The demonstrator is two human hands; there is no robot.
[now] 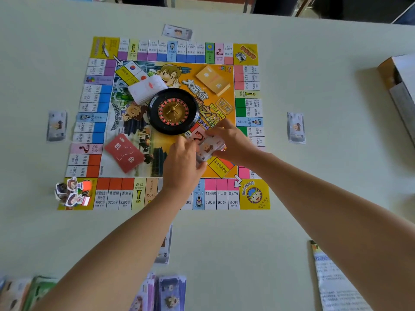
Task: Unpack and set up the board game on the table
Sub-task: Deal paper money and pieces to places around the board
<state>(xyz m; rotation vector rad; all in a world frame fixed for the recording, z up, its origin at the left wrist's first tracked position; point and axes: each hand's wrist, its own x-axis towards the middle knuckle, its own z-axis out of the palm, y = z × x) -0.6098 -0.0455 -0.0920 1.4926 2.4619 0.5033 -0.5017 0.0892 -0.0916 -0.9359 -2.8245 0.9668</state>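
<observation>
The game board (253, 194) lies flat and square on the pale worktop (314, 198), its near row reading upright toward the person: "命运 DESTINY", "4000分", "3200分", "2200分", "中国民俗村 3500分", "小人国 2600分", "黑龙江省 1000分". Across its orange centre the title "大富翁" and "Uncle Wang" run on a diagonal, and a left-edge square reads "机会 CHANCE". A black roulette wheel (173, 111) sits at the middle of the board, with a white die (187, 134) just beside its near rim. A red card deck (124, 153) printed "机会" lies tilted on the near-left of the centre, its long axis running from far-left to near-right; an orange deck (213, 79) lies on the far-right, and a white card stack (147, 88) touches the wheel's far-left rim. Over the near-right of the centre, both hands hold a stack of play money (211, 147), its long axis slanting from near-left to far-right: the left hand (182, 162) curls round its near-left end and the right hand (231, 140) pinches its far-right end. Small bundles of notes lie off the board on the worktop, one beyond the far edge (177, 32), one left (56, 126), one right (296, 127), and one near (165, 243) marked "10", partly under the left forearm. Paper pawns (71, 191) cluster on the near-left corner. An open box (399, 86) stands at the right, and a printed leaflet (334, 281) lies near-right; its text is too small to read.
</observation>
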